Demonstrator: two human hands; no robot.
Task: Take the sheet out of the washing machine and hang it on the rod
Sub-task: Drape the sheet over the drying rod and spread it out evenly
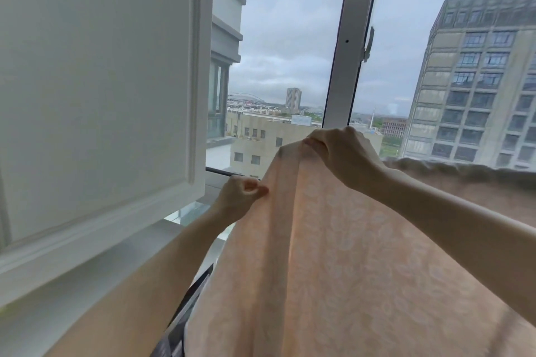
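Right, starting at nine o'clock: a white cabinet door (pixel 95 90) with a raised panel fills the whole left side, tilted, its lower edge running down toward seven o'clock.

Moving in toward the middle, the left hand (pixel 237 197) comes up from six o'clock on a bare forearm. Its fingers are curled and the thumb and forefinger pinch the left edge of the sheet (pixel 333 255), just below centre.

The sheet itself is pale peach with a faint white leaf pattern, and it hangs in long folds from the centre down to five o'clock, covering most of the lower right. Daylight shines through it.

Up at its highest point, just right of centre, the right hand (pixel 339 151) grips a bunched corner of the cloth, fingers curled round it, knuckles up, the forearm stretching away to three o'clock. That hand sits higher than the left one, and the fabric runs taut between the two.

Behind the hands, a white window frame (pixel 351 46) rises to twelve o'clock, with a handle (pixel 368 43) on its right side.

Over at three o'clock the sheet's top edge runs roughly level to the right border; what it lies over there, I cannot tell. Beyond the glass at two o'clock stands a tall grey building (pixel 475 81) under cloud.
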